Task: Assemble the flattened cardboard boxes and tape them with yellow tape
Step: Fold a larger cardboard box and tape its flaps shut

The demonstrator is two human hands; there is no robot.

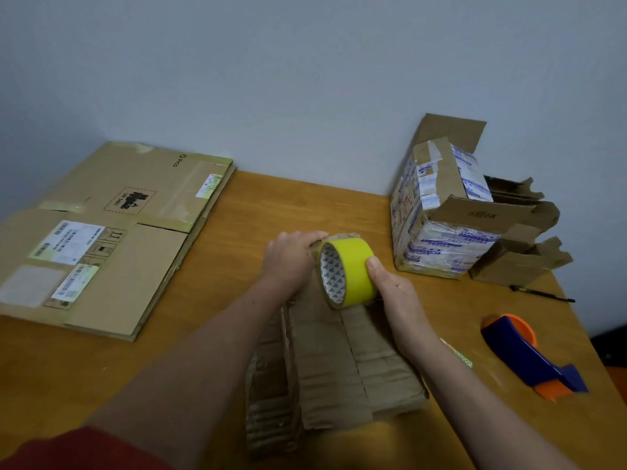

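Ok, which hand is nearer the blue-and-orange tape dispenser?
Right. The right hand, gripping the yellow tape roll, is up-left of the tape dispenser; the left hand, holding the cardboard box, is farther left.

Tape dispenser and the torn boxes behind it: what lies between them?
In the head view, a thin black pen lies on the table between the tape dispenser and the torn boxes.
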